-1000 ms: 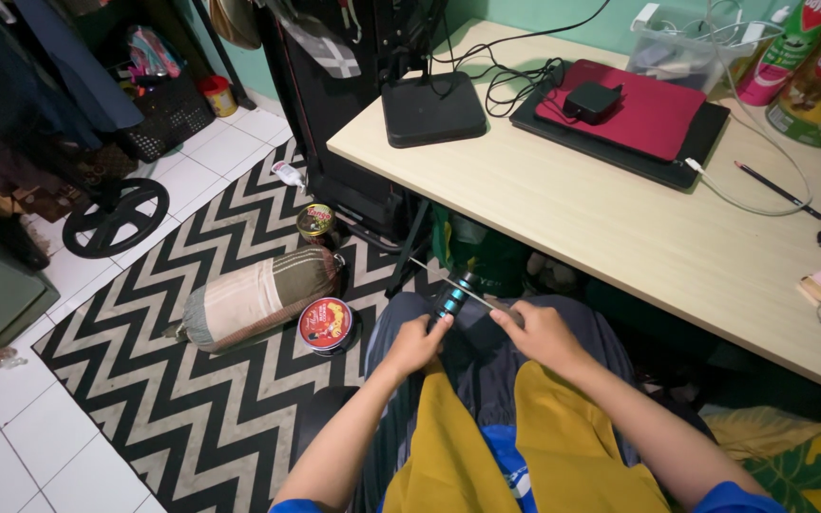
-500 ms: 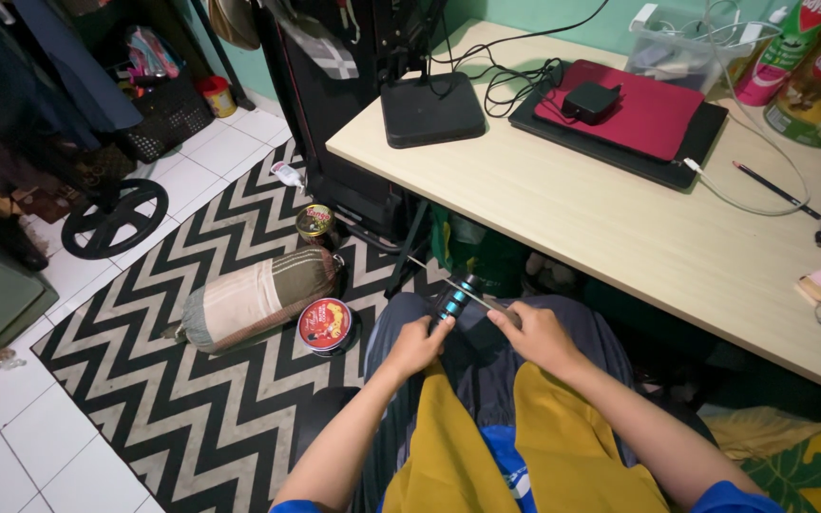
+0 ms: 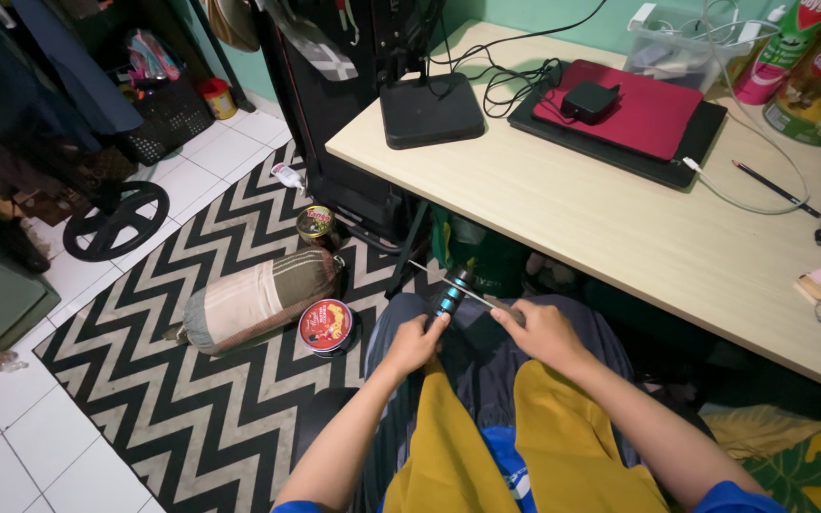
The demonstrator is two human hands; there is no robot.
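My left hand [image 3: 414, 344] grips the black and blue handle of a small screwdriver-like tool [image 3: 450, 294] over my lap. My right hand [image 3: 536, 331] pinches a thin metal rod [image 3: 479, 296] that runs toward the tool's head; what joins them is too small to tell. Both hands hover just below the front edge of a pale wooden desk [image 3: 572, 218]. My knees, in dark cloth with a yellow garment over them, lie beneath the hands.
On the desk stand a black router-like box [image 3: 431, 109], a red case on a black laptop [image 3: 634, 114], cables, a pencil [image 3: 773, 188] and cans. The zigzag rug [image 3: 192, 380] holds a rolled cloth bundle [image 3: 257, 299], a red round tin [image 3: 326, 325] and a small can [image 3: 316, 225].
Both hands stay at the same spot over my lap; the tool and rod have shifted only slightly.
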